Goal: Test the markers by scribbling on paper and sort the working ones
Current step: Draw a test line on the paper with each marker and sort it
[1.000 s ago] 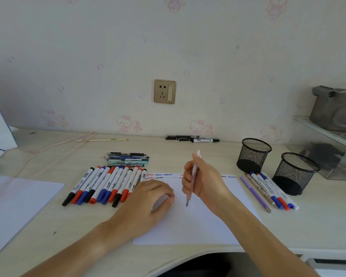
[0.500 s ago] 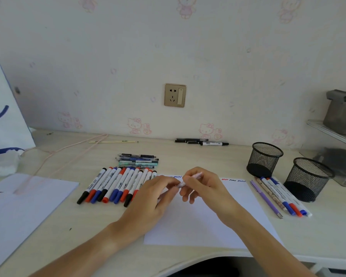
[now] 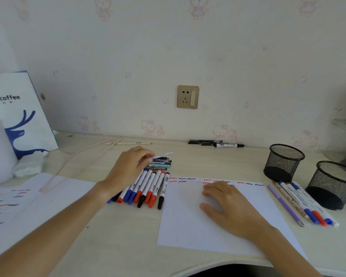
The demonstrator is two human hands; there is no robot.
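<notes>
A white sheet of paper lies on the desk with short red, blue and black scribbles along its top edge. My right hand rests flat on it, fingers spread, holding nothing. My left hand reaches over the row of white markers with red, blue and black caps and pinches a pale pen above a small stack of dark pens. Several markers and a purple pen lie right of the paper beside two black mesh cups.
A second scribbled sheet lies at the left, beside a white paper bag and crumpled tissue. Black pens lie by the wall under a socket. A pink cord crosses the desk. The second mesh cup stands at the right.
My left hand took the pale pen from my right hand and carried it left and back, over the pen stack. My right hand dropped flat onto the paper. The view shifted left.
</notes>
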